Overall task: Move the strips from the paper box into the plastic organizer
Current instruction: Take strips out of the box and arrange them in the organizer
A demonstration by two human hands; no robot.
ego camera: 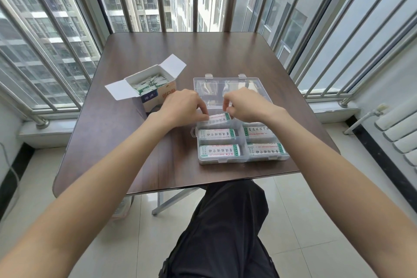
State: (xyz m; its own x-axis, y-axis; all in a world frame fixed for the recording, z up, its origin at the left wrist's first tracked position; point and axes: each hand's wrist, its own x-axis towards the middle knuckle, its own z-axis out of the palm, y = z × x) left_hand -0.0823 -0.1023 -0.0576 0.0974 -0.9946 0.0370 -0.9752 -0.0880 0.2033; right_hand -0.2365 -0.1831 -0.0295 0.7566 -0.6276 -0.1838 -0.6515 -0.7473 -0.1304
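Both hands meet over the far-left compartment of the plastic organizer (241,160). The left hand (180,108) and the right hand (246,106) each pinch an end of 1 stack of strips (220,118), which sits tilted at that compartment's rim, not yet lying flat inside.

In the organizer I count 6 compartments in 2 columns of 3. 4 of them, the middle and near ones on both sides, already hold a flat stack of strips (217,134). The far-right compartment is hidden behind the right hand.

The paper box (155,95), left of the organizer on the table (126,142), stands open with 2 flaps up and many strips still packed inside, too crowded to count. By my judgement the job is well past halfway for the organizer, though the box is far from emptied.
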